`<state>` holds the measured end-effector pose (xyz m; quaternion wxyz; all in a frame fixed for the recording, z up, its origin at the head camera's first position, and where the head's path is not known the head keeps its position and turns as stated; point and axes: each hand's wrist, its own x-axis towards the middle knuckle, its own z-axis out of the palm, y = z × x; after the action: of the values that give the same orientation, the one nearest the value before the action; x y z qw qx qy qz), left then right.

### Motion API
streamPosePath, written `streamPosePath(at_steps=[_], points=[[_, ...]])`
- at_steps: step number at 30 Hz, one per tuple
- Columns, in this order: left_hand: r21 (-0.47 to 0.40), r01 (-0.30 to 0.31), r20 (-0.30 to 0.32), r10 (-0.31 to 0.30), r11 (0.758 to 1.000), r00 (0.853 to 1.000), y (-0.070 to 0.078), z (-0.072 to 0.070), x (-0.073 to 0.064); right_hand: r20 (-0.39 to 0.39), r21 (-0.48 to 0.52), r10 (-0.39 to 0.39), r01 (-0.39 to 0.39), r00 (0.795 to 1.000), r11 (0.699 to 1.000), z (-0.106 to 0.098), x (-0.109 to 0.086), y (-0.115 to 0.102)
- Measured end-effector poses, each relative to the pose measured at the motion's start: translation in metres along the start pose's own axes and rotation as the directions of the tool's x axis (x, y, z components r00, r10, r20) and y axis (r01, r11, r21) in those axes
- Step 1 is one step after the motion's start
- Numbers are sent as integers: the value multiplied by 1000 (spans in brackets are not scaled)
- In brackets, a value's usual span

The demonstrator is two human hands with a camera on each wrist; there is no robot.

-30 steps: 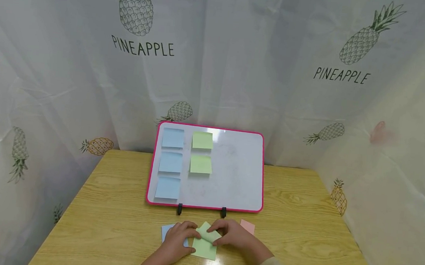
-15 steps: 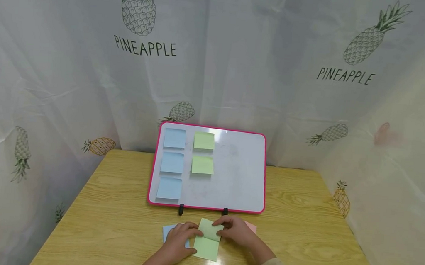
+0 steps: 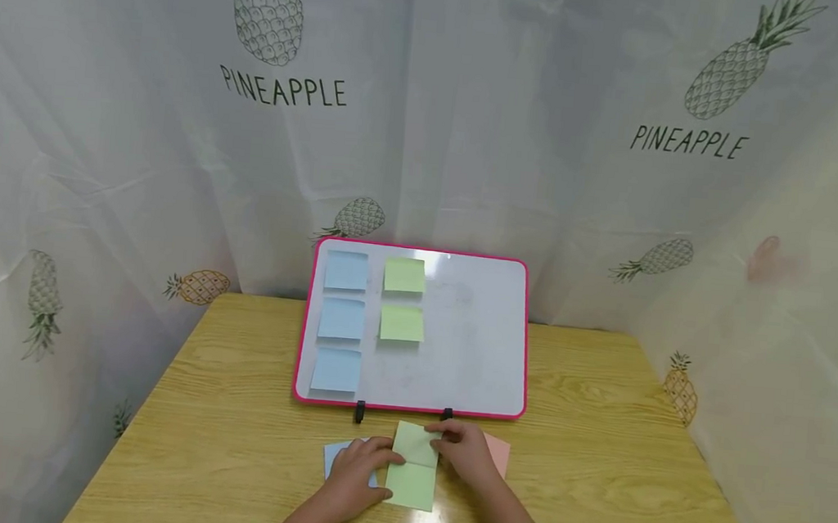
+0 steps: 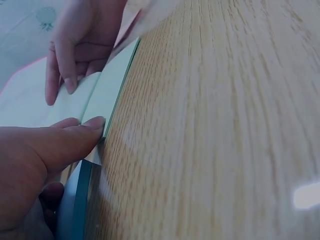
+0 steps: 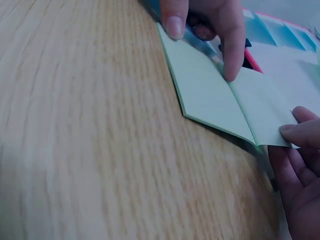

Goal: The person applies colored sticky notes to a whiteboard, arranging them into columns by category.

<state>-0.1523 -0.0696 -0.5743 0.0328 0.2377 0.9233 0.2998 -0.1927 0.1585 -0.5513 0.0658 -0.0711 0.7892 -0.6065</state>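
A pad of light green sticky notes (image 3: 411, 488) lies on the table in front of the whiteboard. My left hand (image 3: 352, 479) holds the pad by its left side, the thumb on the near corner and a finger at the fold, as the right wrist view shows. The top sticky note (image 5: 262, 102) is folded back away from the pad, joined along the crease. With thumb and fingers, my right hand (image 3: 467, 454) pinches this sheet at its far right edge. Beneath the left hand a blue sticky note pad (image 3: 332, 454) is partly hidden.
The pink-rimmed whiteboard (image 3: 479, 340) stands on black feet (image 3: 359, 411), with three blue notes (image 3: 341, 319) in one column and two green notes (image 3: 402, 323) beside them. A pink pad (image 3: 498, 454) lies behind the right hand. A pineapple-print curtain (image 3: 459, 133) surrounds the table (image 3: 230, 411).
The green top sheet has gone from curled over the pad to laid out flat beyond it. My right hand has moved forward with it; the left hand stays at the pad.
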Motion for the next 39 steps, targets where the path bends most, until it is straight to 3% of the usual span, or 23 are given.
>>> streamPosePath(at_steps=[4, 8, 17, 23, 32, 35, 39], points=[[-4, 3, -7, -3, 1000, 1000, -1, 1, -1, -18, 8, 12, -12, 1000, 1000, 1, -8, -20], [2, 0, -19, 0, 1000, 1000, -2, 2, -1, -68, -6, 25, -25, 997, 1000, 3, -10, -23], [1, -21, -44, 21, 1000, 999, -3, 4, -1, -198, 46, 78, -70, 977, 997, 3, 1, 17], [-16, 3, -29, -3, 1000, 1000, -5, 6, 0, -255, 51, 55, -43, 965, 998, 4, 3, 24], [-12, -6, -30, 5, 1000, 1000, -6, 7, 0, -246, 100, 54, -30, 968, 995, 2, -7, -10], [-11, -15, -38, 15, 1000, 999, -6, 7, 1, -250, 107, 42, -15, 967, 994, 1, -8, -15], [-19, -11, -34, 10, 1000, 999, -7, 7, 1, -266, 117, 43, -12, 963, 993, 0, -2, -3]])
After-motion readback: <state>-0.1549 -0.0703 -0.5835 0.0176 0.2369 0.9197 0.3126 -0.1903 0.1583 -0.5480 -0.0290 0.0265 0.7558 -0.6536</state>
